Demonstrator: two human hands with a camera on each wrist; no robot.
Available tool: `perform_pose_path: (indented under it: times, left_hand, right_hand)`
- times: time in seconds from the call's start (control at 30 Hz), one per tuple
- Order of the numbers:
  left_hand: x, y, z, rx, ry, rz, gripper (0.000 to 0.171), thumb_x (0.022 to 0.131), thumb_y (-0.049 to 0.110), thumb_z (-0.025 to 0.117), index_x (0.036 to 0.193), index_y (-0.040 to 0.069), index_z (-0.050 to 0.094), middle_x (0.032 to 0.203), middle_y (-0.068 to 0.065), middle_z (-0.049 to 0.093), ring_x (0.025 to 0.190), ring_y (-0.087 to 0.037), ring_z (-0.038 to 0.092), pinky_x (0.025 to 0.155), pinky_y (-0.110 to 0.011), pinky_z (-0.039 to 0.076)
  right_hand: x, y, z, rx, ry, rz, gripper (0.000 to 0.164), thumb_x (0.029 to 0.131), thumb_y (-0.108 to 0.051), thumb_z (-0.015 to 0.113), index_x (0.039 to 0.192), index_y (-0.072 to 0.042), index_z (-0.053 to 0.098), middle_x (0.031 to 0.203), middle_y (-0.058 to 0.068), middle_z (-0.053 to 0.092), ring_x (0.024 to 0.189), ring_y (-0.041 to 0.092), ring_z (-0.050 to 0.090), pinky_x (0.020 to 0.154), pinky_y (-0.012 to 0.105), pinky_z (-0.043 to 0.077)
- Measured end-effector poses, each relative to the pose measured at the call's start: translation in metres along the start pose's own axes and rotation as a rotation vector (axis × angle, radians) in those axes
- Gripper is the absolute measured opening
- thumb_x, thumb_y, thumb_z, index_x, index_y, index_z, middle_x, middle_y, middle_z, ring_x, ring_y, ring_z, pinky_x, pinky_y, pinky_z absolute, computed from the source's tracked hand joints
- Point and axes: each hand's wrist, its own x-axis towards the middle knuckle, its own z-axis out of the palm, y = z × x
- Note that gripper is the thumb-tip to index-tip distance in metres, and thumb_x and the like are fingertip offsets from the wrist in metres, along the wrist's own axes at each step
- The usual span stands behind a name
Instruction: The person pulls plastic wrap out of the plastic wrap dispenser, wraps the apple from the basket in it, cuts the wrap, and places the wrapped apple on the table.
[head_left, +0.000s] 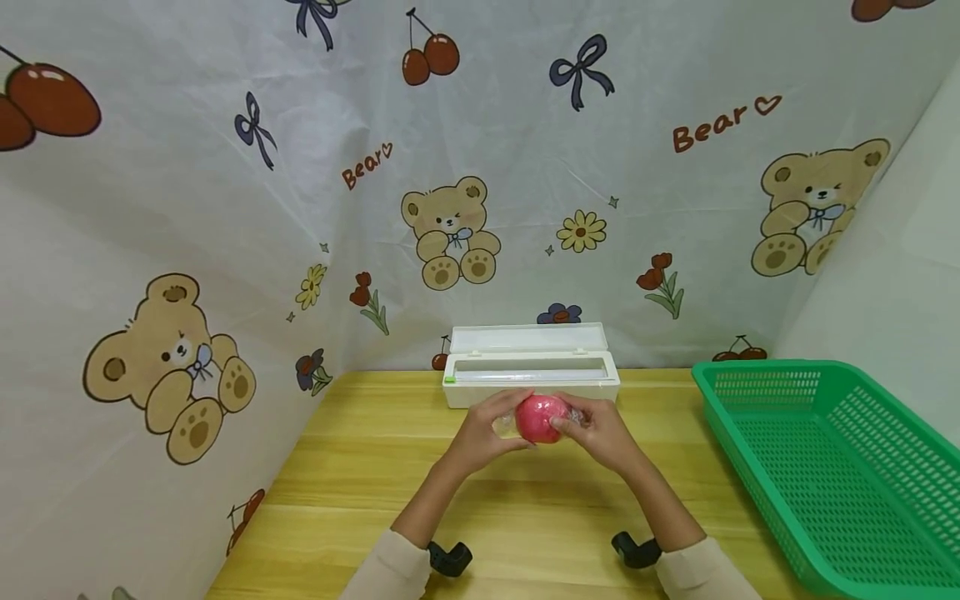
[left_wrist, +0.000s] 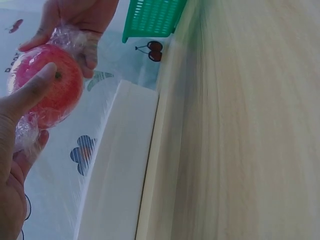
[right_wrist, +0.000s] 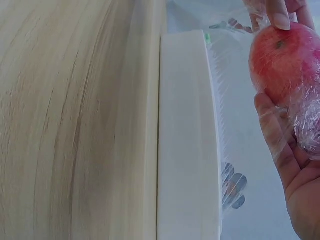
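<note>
- While the left hand (head_left: 480,432) pinches a film-wrapped red apple (head_left: 538,418) between thumb and fingers, the right hand (head_left: 602,430) pinches its other side.
- White lidded box (head_left: 540,387) stands open behind.

The person is wearing plain cream sleeves (head_left: 390,568). Small, black, bent wrist cameras (head_left: 452,560) are jutting out beside the sleeves' ends.

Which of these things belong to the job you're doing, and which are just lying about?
Part of the job:
Apple, held by the left fingers and right fingers
Clear film, wrapped round the apple
White box, lid open, probably where the film comes from

Apparently just about:
Green basket, untouched on the right
Backdrop, bear-printed
</note>
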Motion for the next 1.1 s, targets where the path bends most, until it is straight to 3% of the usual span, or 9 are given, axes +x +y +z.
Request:
perform_pose_path:
  times: [0.17, 0.27, 0.4, 0.47, 0.77, 0.97, 1.1]
  left_hand:
    - [0.001, 0.001, -0.001, 0.003, 0.036, 0.031, 0.079, 0.068, 0.013, 0.094, 0.139, 0.004, 0.06, 0.137, -0.009, 0.064, 0.127, -0.022, 0.06, 0.1, -0.03, 0.052]
    - [0.0, -0.001, -0.002, 0.002, 0.051, 0.034, 0.078, 0.068, 0.013, 0.095, 0.137, 0.001, 0.061, 0.135, -0.011, 0.065, 0.125, -0.023, 0.062, 0.1, -0.03, 0.053]
    - [-0.001, -0.004, -0.002, -0.026, 0.056, 0.016, 0.077, 0.068, 0.013, 0.095, 0.136, -0.001, 0.062, 0.133, -0.014, 0.066, 0.124, -0.024, 0.063, 0.1, -0.032, 0.053]
    - [-0.002, -0.005, -0.002, -0.038, 0.043, 0.006, 0.076, 0.069, 0.014, 0.094, 0.136, 0.0, 0.062, 0.134, -0.013, 0.066, 0.124, -0.024, 0.063, 0.1, -0.032, 0.053]
    - [-0.001, -0.004, -0.004, -0.073, 0.03, -0.059, 0.078, 0.07, 0.016, 0.094, 0.139, 0.002, 0.061, 0.136, -0.008, 0.065, 0.125, -0.021, 0.062, 0.098, -0.031, 0.054]
    - [-0.003, -0.006, -0.004, -0.115, 0.047, -0.099, 0.077, 0.072, 0.016, 0.093, 0.139, 0.001, 0.06, 0.135, -0.008, 0.065, 0.124, -0.022, 0.063, 0.098, -0.032, 0.054]
    - [-0.002, -0.005, -0.003, -0.147, 0.06, -0.135, 0.074, 0.074, 0.018, 0.091, 0.141, 0.006, 0.061, 0.136, -0.006, 0.065, 0.125, -0.022, 0.062, 0.099, -0.033, 0.054]
  right_hand:
    - [-0.001, 0.001, -0.002, 0.027, -0.071, 0.026, 0.053, 0.092, -0.035, 0.077, 0.137, -0.009, 0.065, 0.123, 0.009, 0.071, 0.104, 0.025, 0.068, 0.083, 0.034, 0.061]
    - [-0.001, 0.001, -0.002, 0.011, -0.097, -0.01, 0.067, 0.086, -0.036, 0.083, 0.144, -0.012, 0.058, 0.132, 0.01, 0.067, 0.113, 0.029, 0.067, 0.088, 0.039, 0.06]
    - [0.001, 0.002, -0.001, -0.039, -0.068, -0.147, 0.088, 0.074, -0.027, 0.092, 0.151, -0.012, 0.051, 0.143, 0.014, 0.059, 0.126, 0.035, 0.061, 0.099, 0.046, 0.053]
    - [0.002, 0.002, 0.0, -0.058, -0.049, -0.212, 0.092, 0.071, -0.02, 0.094, 0.151, -0.014, 0.05, 0.143, 0.015, 0.059, 0.128, 0.035, 0.059, 0.1, 0.047, 0.051]
    - [0.003, 0.003, 0.005, -0.09, -0.025, -0.311, 0.087, 0.066, -0.008, 0.096, 0.143, -0.005, 0.057, 0.14, 0.014, 0.062, 0.126, 0.034, 0.061, 0.098, 0.048, 0.053]
    - [0.001, 0.007, 0.009, -0.052, 0.034, -0.282, 0.08, 0.069, -0.014, 0.095, 0.141, -0.006, 0.06, 0.135, 0.012, 0.065, 0.122, 0.031, 0.064, 0.095, 0.044, 0.055]
    - [0.001, 0.011, 0.011, 0.008, 0.05, -0.265, 0.078, 0.072, -0.015, 0.094, 0.142, -0.007, 0.06, 0.135, 0.011, 0.065, 0.122, 0.03, 0.064, 0.096, 0.038, 0.055]
